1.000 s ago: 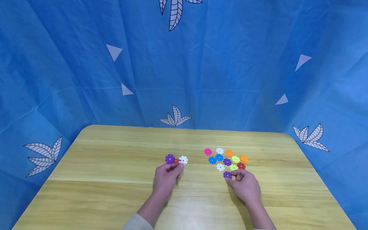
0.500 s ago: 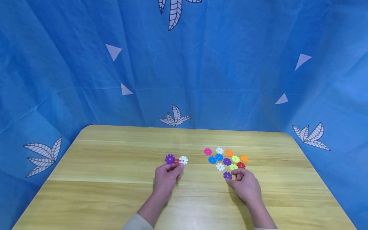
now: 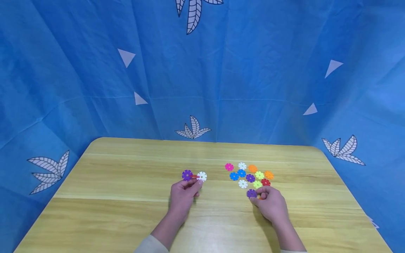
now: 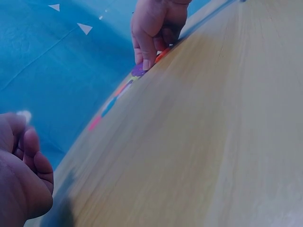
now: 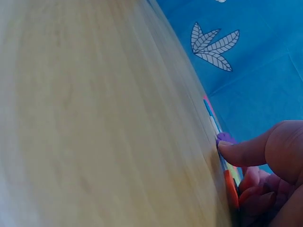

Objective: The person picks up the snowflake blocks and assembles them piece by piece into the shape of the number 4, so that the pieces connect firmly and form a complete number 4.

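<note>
My left hand [image 3: 184, 196] pinches a joined row of notched plastic disks: a purple disk [image 3: 187, 175], a red disk [image 3: 194, 176] seen edge-on and a white disk [image 3: 201, 176]. Only a blurred bit of white shows above the fingers in the left wrist view. To the right, my right hand [image 3: 272, 204] pinches another purple disk [image 3: 251, 193] between thumb and forefinger, at the near side of the loose disks. An orange disk [image 5: 230, 189] lies partly hidden under that hand.
Several loose disks lie flat beyond my right hand, among them a pink disk [image 3: 229, 167], a blue disk [image 3: 234, 176], a yellow-green disk [image 3: 257, 184] and a dark red disk [image 3: 265, 182]. A blue curtain [image 3: 221, 70] hangs behind the wooden table [image 3: 126, 182].
The purple disk in my right fingers has shifted slightly right and looks more tilted. My left hand and its joined disks stay in place.
</note>
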Demonstrator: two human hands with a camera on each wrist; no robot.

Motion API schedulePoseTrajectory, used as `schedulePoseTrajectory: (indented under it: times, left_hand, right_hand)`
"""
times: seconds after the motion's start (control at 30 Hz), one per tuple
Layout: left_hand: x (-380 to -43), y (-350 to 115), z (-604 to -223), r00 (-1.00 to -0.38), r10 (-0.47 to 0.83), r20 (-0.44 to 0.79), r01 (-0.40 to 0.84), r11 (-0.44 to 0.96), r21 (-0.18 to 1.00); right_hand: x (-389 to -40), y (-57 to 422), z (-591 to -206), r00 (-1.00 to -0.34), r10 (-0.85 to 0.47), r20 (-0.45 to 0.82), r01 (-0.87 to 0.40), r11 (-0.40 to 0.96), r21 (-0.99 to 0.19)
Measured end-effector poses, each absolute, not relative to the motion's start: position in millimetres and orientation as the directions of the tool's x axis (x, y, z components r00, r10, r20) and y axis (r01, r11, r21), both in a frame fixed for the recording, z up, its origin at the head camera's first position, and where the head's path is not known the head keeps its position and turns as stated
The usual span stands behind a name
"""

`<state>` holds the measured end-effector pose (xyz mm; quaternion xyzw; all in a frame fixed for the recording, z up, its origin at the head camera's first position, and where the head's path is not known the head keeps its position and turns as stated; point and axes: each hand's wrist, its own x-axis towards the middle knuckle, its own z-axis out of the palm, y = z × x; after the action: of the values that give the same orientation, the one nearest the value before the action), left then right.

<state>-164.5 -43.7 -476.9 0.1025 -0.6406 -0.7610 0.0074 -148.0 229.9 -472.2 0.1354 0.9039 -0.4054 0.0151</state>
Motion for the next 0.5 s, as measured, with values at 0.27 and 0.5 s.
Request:
schedulePoseTrajectory:
  times: [0.27,0.5]
  left_hand:
    - [-165.0,-43.4,-477.2,-0.979,-0.145,-0.145,-0.12,-0.167,0.979]
    - [-163.5,-42.8,-474.6,-0.977,-0.15,-0.15,-0.127,-0.151,0.98]
  right_hand:
    - [-145.0,235.4,-471.1,-0.964,0.222,-0.146,0.254,0.6,-0.759]
    - [-143.2,235.5,-469.7,-0.97,0.195,-0.144,0.234,0.591,-0.772]
